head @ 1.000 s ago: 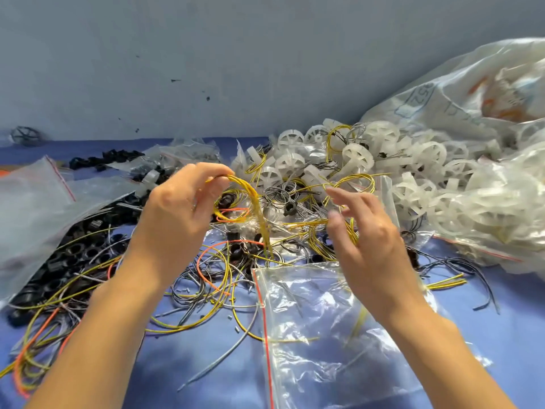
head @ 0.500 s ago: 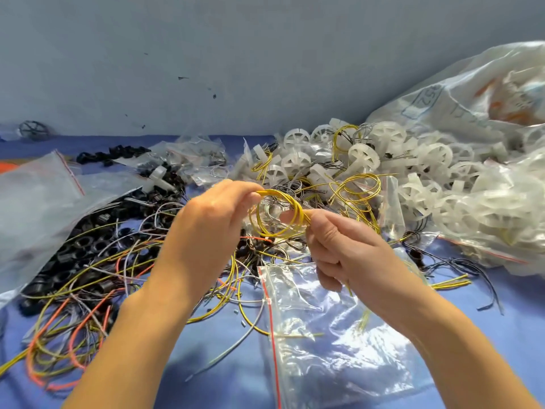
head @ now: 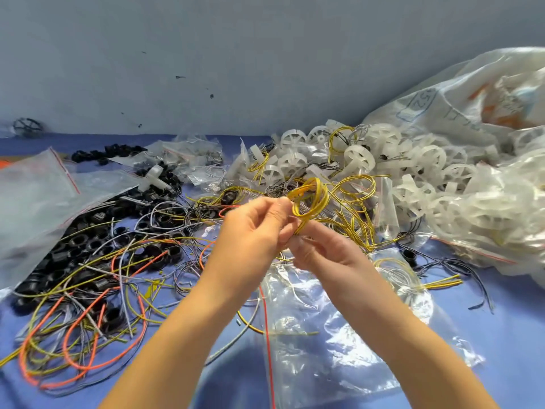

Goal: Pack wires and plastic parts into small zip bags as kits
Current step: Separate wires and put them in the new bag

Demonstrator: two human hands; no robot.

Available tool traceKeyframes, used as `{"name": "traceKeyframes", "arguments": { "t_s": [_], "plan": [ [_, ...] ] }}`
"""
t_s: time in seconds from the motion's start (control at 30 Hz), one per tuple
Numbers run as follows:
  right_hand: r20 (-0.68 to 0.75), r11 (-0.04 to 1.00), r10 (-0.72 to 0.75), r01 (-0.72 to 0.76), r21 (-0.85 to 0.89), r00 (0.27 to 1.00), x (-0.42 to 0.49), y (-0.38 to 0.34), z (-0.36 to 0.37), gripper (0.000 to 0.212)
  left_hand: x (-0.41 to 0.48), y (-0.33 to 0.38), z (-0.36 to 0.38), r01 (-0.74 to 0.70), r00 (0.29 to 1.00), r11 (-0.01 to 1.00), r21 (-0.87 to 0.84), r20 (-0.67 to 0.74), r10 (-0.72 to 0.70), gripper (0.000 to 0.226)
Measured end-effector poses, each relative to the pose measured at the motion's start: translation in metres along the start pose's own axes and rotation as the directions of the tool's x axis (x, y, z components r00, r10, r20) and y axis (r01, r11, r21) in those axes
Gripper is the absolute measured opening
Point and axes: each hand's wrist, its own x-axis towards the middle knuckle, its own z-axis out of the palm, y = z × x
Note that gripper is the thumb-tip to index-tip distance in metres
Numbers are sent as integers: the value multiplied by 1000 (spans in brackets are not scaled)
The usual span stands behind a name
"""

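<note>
Coil of thin yellow wire (head: 309,199) stands upright just beyond the clear plastic zip bag with a red seal strip (head: 324,335), pinched at its base by the left hand (head: 253,228) and right hand (head: 321,249) pressed together. The bag lies flat directly below them, so the coil likely travels down and toward the person.

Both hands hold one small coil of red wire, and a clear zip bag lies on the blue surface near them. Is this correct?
Only the colour is wrong: the head view shows the left hand and right hand holding a yellow coil, not red. The clear zip bag does lie near them.
</note>
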Motion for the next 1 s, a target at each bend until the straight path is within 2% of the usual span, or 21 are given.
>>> {"name": "traceKeyframes", "arguments": {
  "t_s": [0.1, 0.17, 0.3, 0.4, 0.53, 0.7, 0.87, 0.93, 1.0],
  "plan": [
    [-85, 997, -27, 33, 66, 996, 2, 3, -2, 20, -6, 2, 6, 3, 999, 996, -86, 46, 1, 27],
    [-98, 993, -40, 50, 104, 994, 2, 4, -2, 19, -7, 4, 2, 6, 997, 997, -83, 78, 1, 26],
    [-90, 993, -69, 77, 86, 994, -2, 4, 2, 15, -6, -1, -6, -55, 997, 988, 146, 69, 45, 28],
    [-149, 996, -31, 44, 81, 988, -3, 6, 5, 12, -8, -9, -5, -123, 992, 940, 319, 19, 123, 28],
    [-176, 999, 30, -23, 45, 984, -1, 5, 4, 27, -11, -19, -10, -246, 954, 742, 624, 21, 298, 31],
    [-266, 985, 136, -102, 137, 954, 0, 1, -5, 25, -9, -15, -15, -424, 897, 629, 651, 206, 391, 27],
    [-272, 971, 200, -153, 184, 941, 2, -2, -12, 22, -8, -18, -32, -450, 892, 554, 700, 319, 321, 39],
    [-262, 972, 201, -160, 173, 944, 2, -2, -15, 23, -11, -18, -37, -459, 884, 463, 758, 338, 322, 43],
    [-250, 974, 203, -168, 152, 947, 2, -4, -16, 24, -15, -18, -41, -479, 859, 307, 822, 367, 357, 42]
  ]
}}
